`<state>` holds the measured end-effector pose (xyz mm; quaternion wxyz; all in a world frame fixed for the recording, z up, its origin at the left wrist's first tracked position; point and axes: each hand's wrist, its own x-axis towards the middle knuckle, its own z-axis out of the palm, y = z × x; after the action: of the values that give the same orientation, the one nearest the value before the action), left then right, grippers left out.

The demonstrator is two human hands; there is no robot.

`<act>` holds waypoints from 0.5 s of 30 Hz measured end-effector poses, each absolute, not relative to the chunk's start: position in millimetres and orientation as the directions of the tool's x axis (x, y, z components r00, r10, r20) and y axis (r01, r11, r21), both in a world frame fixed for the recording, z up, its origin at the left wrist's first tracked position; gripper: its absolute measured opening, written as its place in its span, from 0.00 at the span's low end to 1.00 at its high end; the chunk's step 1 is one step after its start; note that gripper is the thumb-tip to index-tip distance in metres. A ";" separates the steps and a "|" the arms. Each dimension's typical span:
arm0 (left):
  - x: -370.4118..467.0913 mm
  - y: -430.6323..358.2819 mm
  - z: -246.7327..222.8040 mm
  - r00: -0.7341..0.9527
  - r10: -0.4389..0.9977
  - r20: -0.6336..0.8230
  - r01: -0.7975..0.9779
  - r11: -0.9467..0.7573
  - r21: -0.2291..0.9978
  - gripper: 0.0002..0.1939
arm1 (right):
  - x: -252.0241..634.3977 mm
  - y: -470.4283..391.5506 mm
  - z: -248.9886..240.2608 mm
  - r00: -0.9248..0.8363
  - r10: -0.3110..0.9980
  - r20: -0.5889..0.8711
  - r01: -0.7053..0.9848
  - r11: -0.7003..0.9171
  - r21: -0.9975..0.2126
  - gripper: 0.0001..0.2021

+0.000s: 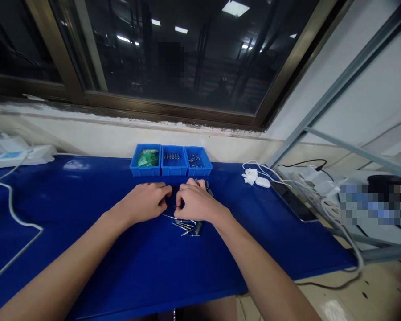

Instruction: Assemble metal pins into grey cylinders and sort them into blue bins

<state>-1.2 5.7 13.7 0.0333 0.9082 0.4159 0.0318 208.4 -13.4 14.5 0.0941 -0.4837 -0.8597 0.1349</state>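
Note:
Above the blue tabletop, my left hand (150, 200) is closed, thumb and fingertips pinched together; whatever may be between them is hidden. My right hand (198, 201) faces it a short gap away, its fingers curled in a pinch. A thin sliver shows by its fingertips, too small to make out. Just below the hands lies a loose pile of thin metal pins (183, 226), like blind rivets. A dark grey cylinder (198, 228) rests at the pile's right side. More dark grey pieces (209, 189) lie behind my right hand, partly covered by it.
Three joined blue bins (174, 167) stand at the back: green plastic packaging (148, 158) left, dark cylinders (171, 156) middle, small pins (194, 159) right. White cables and a white case (262, 182) lie right, near a tablet-like device (296, 203). A power strip (23, 156) sits far left.

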 end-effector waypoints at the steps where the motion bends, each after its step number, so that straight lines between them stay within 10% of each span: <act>1: -0.6 5.3 14.7 0.662 0.749 0.029 0.747 -0.662 0.065 0.13 | 207.1 -13.6 14.7 -0.521 0.853 0.026 0.802 0.500 -0.328 0.05; 8: -5.3 7.9 17.7 0.676 0.735 0.059 0.737 -0.676 -0.007 0.12 | 206.7 -13.9 17.7 -0.555 0.829 0.064 0.743 0.529 -0.411 0.05; 15: -23.9 13.6 9.4 0.706 0.690 0.157 0.704 -0.709 -0.050 0.17 | 218.3 -7.6 28.3 -0.461 0.863 0.205 0.257 0.352 -0.900 0.06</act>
<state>-23.9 13.6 9.4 -0.0531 0.9222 0.3778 0.0636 218.3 -7.6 28.3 0.3556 -0.3780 -0.7411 0.4258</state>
